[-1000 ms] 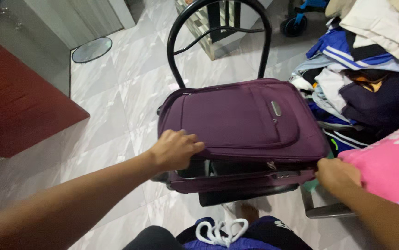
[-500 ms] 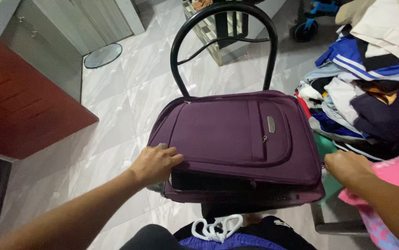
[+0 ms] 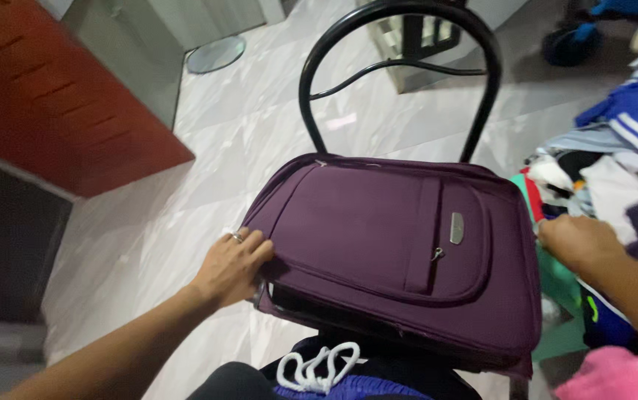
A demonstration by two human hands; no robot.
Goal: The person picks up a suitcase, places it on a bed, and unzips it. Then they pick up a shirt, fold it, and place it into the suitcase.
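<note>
The left hand [image 3: 231, 267], fingers pressed together, grips the purple suitcase [image 3: 393, 244] lid edge on the black chair [image 3: 400, 44]; the right hand [image 3: 578, 241] is curled at its right side, its grip unclear.

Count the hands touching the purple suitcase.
2: the left hand grips its near left corner; the right hand is at the purple suitcase's right edge, its contact partly hidden.

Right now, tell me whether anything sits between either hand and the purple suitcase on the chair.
Nothing visible does. The left hand already rests on the lid's left edge of the purple suitcase, which lies on the black chair. The right hand is at the suitcase's right side beside the clothes pile; whether it touches the case cannot be told.
</note>
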